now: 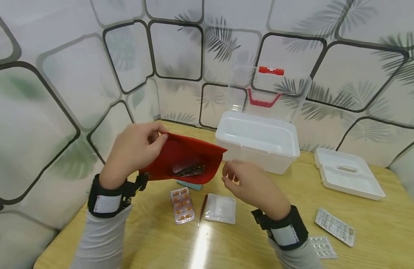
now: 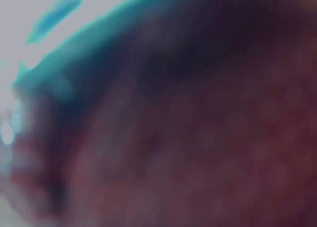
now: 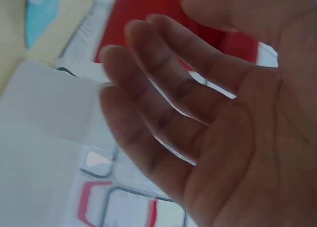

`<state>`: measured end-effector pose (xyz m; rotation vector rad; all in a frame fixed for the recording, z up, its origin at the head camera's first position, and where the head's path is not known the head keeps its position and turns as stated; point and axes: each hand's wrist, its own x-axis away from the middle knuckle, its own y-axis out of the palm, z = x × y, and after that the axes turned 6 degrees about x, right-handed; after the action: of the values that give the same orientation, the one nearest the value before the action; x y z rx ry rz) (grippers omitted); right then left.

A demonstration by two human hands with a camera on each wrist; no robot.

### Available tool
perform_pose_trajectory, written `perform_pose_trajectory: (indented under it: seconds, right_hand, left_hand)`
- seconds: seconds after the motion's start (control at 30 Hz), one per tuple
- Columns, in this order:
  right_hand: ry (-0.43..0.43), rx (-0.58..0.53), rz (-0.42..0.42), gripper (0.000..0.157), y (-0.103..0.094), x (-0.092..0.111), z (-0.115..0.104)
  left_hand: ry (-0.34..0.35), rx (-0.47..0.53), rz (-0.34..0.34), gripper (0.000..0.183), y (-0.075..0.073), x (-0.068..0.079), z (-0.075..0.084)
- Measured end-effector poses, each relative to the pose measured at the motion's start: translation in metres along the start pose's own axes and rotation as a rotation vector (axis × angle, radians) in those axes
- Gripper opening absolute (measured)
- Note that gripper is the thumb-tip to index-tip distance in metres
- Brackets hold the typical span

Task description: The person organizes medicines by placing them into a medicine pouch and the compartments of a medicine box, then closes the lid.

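A red pouch [image 1: 193, 149] hangs above the table with its mouth gaping, and my left hand [image 1: 136, 149] pinches its upper left edge between thumb and fingers. Inside the pouch lie dark and shiny packets [image 1: 190, 169], too small to tell apart. My right hand [image 1: 250, 183] hovers just right of the pouch, holding nothing. In the right wrist view its fingers [image 3: 148, 118] are loosely bent, with the red pouch [image 3: 143, 19] behind them. The left wrist view is dark and blurred.
Below the pouch lie an orange capsule blister pack [image 1: 182, 205], a thin dark red pointed tool [image 1: 202, 211], a white packet [image 1: 221, 208] and a blue item [image 1: 190, 185]. Behind stands an open white box [image 1: 257, 149]. At right are a white tray [image 1: 351, 173] and two blister packs [image 1: 335, 226].
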<state>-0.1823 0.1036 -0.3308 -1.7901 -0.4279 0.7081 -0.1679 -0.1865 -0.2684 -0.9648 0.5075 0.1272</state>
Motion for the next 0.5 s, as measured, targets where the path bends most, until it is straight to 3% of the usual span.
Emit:
perform_pose_trajectory:
  seconds: [0.13,0.2,0.37,0.5]
  right_hand:
    - [0.055,0.048,-0.232,0.021,0.026,-0.004,0.003]
    - [0.095,0.071,-0.310,0.028,0.037,-0.005,0.005]
    - [0.181,0.099,-0.388,0.042,0.055,-0.008,0.009]
    - [0.191,0.082,-0.449,0.045,0.061,-0.008,0.008]
  left_hand:
    - [-0.036,0.037,0.026,0.017,-0.005,0.002,-0.003]
    - [-0.042,0.062,0.050,0.017,-0.006,0.002,-0.003]
    - [-0.064,0.122,0.104,0.017,-0.009,0.002,-0.001]
    - [-0.089,0.136,0.133,0.018,-0.013,0.002,-0.002]
